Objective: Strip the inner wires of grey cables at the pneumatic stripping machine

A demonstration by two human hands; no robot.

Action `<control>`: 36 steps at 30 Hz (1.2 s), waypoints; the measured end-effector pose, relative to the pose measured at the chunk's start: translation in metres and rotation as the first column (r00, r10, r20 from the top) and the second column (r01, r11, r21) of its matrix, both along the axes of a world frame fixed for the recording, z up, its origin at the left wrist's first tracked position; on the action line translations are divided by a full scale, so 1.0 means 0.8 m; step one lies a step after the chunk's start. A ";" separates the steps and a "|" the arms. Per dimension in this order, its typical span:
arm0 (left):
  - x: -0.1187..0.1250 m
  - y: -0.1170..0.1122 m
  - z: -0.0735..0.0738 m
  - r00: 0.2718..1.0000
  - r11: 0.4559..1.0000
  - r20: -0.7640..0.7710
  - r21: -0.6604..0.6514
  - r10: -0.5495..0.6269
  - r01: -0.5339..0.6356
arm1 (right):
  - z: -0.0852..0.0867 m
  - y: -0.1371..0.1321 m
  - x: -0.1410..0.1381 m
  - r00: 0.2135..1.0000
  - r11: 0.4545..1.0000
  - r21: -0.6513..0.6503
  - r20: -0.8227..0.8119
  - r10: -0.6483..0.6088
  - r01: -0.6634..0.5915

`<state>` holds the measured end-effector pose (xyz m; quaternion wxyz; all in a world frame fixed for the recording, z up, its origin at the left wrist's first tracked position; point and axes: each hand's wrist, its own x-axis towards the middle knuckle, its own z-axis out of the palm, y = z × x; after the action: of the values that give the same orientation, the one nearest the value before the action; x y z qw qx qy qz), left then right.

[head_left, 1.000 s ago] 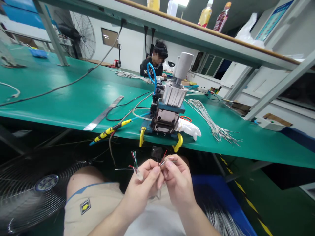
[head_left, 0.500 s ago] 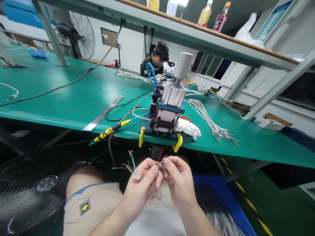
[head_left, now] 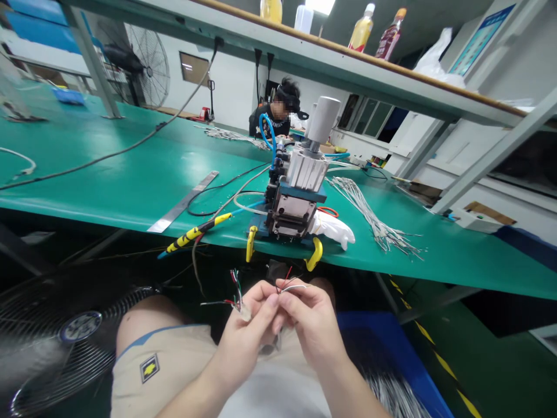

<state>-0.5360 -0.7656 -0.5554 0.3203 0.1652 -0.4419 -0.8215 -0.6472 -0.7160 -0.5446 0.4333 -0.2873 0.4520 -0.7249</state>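
Above my lap, my left hand [head_left: 252, 316] is closed on a multi-core cable. A bunch of stripped red, green, white and black wire ends [head_left: 236, 290] sticks out past its left side. My right hand [head_left: 307, 310] is closed too, its thumb and fingers pinching thin wires at the tip of the left thumb. From between the two hands a white wire [head_left: 293, 287] points right and a red wire [head_left: 289, 271] points up. Fingers hide most of the cable. Straight ahead stands a pneumatic press [head_left: 300, 197] at the bench edge.
Yellow clamps [head_left: 314, 253] hold the press to the green bench [head_left: 108, 186]. A metal ruler [head_left: 183, 200] lies left of it, a bundle of cables [head_left: 369, 215] right. A fan [head_left: 80, 328] stands by my left leg, a blue bin [head_left: 391, 337] by my right. Another person [head_left: 278, 110] sits opposite.
My right fingers have shifted slightly left, closer to the left thumb. The white wire now shows across the right fingers, and the red wire leans a little further right.
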 end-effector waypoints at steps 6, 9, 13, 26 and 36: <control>-0.001 -0.004 -0.001 0.998 0.996 0.053 -0.088 -0.028 0.033 | 0.007 -0.003 -0.002 0.995 0.997 -0.028 -0.071 -0.076 0.074; -0.001 -0.004 -0.001 0.998 0.995 0.054 -0.089 -0.042 0.046 | 0.011 -0.003 -0.005 0.994 0.997 -0.041 -0.082 -0.072 0.068; 0.001 -0.004 0.000 0.996 0.993 0.061 -0.100 -0.059 0.064 | 0.018 -0.001 -0.010 0.992 0.994 -0.070 -0.087 -0.089 0.083; 0.002 -0.011 0.009 0.971 0.910 0.239 -0.399 -0.017 0.114 | 0.021 0.009 -0.035 0.966 1.000 -0.013 -0.257 0.003 -0.007; 0.005 -0.026 0.003 0.969 0.625 0.195 -0.778 0.150 0.060 | 0.009 0.015 -0.043 0.991 0.995 0.089 -0.121 0.056 -0.045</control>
<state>-0.5323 -0.7864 -0.5528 0.3246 0.1199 -0.7846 -0.5145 -0.6815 -0.7040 -0.5373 0.4347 -0.3242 0.5014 -0.6743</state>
